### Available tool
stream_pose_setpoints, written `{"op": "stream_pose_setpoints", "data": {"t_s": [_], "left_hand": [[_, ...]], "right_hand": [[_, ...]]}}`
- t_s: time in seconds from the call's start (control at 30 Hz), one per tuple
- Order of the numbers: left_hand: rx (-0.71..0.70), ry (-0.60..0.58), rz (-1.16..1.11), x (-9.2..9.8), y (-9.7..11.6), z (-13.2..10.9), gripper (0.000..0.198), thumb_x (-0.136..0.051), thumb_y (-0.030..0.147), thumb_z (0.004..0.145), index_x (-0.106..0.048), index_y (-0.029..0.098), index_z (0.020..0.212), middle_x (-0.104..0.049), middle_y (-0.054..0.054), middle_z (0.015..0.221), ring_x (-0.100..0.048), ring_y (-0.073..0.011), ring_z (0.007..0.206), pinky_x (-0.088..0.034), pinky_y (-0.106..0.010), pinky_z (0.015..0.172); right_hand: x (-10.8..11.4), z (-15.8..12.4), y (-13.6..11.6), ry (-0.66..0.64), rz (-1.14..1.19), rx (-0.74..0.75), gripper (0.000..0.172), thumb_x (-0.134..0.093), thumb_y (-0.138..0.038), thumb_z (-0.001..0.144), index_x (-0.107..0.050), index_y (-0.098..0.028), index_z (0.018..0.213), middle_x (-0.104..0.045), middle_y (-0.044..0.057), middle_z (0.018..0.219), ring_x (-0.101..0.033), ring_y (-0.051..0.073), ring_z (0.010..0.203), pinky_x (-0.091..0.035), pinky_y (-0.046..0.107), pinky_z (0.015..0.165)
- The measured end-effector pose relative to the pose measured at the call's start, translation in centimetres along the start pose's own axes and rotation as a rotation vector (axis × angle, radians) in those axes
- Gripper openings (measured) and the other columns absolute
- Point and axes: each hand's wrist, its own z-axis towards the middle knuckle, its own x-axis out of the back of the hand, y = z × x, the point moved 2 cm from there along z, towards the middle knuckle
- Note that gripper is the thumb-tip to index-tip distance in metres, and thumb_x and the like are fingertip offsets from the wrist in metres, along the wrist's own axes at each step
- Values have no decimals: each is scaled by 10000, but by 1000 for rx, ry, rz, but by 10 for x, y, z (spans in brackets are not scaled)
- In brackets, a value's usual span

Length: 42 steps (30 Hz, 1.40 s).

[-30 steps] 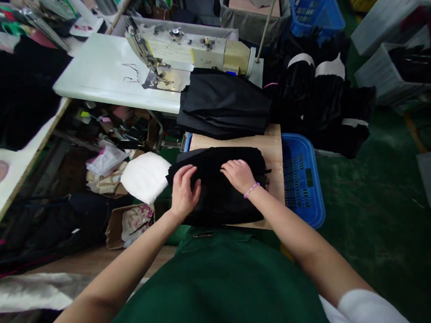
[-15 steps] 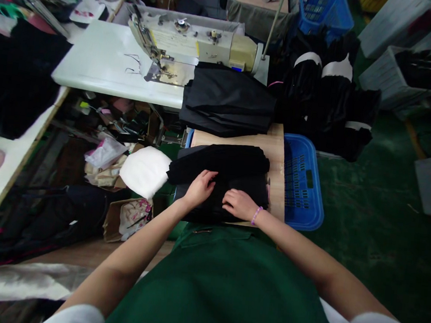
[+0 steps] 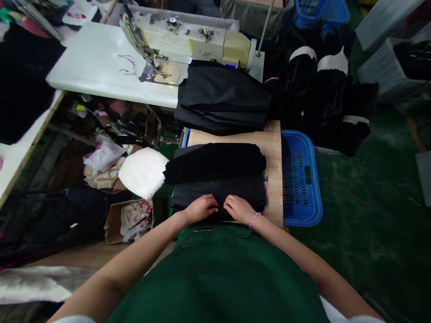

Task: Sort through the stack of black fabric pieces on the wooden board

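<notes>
Dark fabric pieces (image 3: 215, 164) lie stacked on a light wooden board (image 3: 275, 187) in front of my green apron. At the near edge of this stack, my left hand (image 3: 202, 208) has its fingers curled and pinched on the black fabric. Close beside it, to the right, my right hand (image 3: 239, 209) pinches the same edge; a pink bracelet is on that wrist. The fingertips are partly hidden. Farther off, a second pile of dark fabric (image 3: 224, 97) rests at the sewing machine (image 3: 206, 44) and overhangs the table edge.
Under the board sits a blue plastic basket (image 3: 302, 176). A white rounded item (image 3: 142, 171) is left of the stack, above a cardboard box (image 3: 114, 223) of scraps. Bundled black pieces with white bands (image 3: 333, 61) stand at the right, near a grey crate (image 3: 389, 71).
Both hands have moved toward my body, to the near edge of the fabric stack, and closer together. My left hand's fingers have curled in. The view has shifted slightly.
</notes>
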Motion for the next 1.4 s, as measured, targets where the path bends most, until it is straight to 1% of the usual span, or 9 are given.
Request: {"op": "stream_pose_setpoints", "data": {"t_s": [0.17,0.37,0.47,0.6,0.73,1.07,1.17,1.27,1.4], "left_hand": [[98,106,-24,5,-11,6,164,-499,145,898,-620,156,1008,-639,-73,1014,-599,-197,987,-466,-312,923],[195,172,-67,8,-24,7,143,-497,148,872,-512,172,1012,-612,-21,841,-606,-156,761,-476,-250,698],[153,140,-34,8,-18,3,138,-456,117,867,-529,177,967,-591,-18,808,-582,-157,740,-467,-263,714],[10,34,4,4,-8,-1,303,-407,5,800,-623,183,917,-615,-38,959,-583,-161,937,-451,-278,904],[-103,-35,90,-1,-4,-5,232,-550,101,857,-671,180,1038,-592,-71,1044,-571,-198,1005,-461,-316,947],[-57,67,99,1,-5,1,168,-506,123,922,-664,140,978,-637,-74,968,-609,-188,926,-497,-298,878],[-100,164,134,17,6,0,178,-477,157,952,-634,150,1036,-638,-80,1002,-605,-197,961,-498,-320,886],[-247,289,237,46,24,1,232,-404,189,992,-606,174,1105,-640,-76,1026,-599,-193,978,-498,-324,870],[-201,542,332,92,30,17,238,-395,212,1005,-599,184,1124,-646,-68,1043,-607,-189,978,-489,-303,847]], "right_hand": [[15,-14,-8,119,-61,-23,208,-425,-200,1007,-624,-141,996,-619,124,1060,-541,228,1008,-407,383,900],[-1,-16,-5,-27,-84,106,81,-629,-238,917,-669,-170,937,-647,67,952,-560,207,925,-465,320,798],[-12,-12,-1,-80,-99,115,93,-610,-198,919,-680,-147,887,-639,82,938,-564,197,883,-474,306,763],[-17,-10,-1,-118,-98,115,115,-590,-150,910,-671,-128,830,-625,93,914,-563,185,850,-465,289,741],[-13,-6,-1,-77,-67,43,91,-579,-108,893,-645,-129,834,-618,69,873,-569,173,831,-456,275,750],[0,-7,0,121,12,-44,67,-570,-184,940,-612,-167,890,-651,31,888,-600,162,843,-434,295,789],[9,-13,0,213,-4,-49,141,-624,-294,931,-620,-173,1003,-669,48,928,-599,197,890,-426,348,855],[21,-20,1,340,-31,-122,140,-520,-243,976,-631,-173,1024,-671,77,960,-585,216,926,-411,395,907],[33,-29,-2,584,-112,-214,327,-425,-192,991,-520,-153,1302,-555,144,1322,-463,264,1248,-283,517,1112]]}}
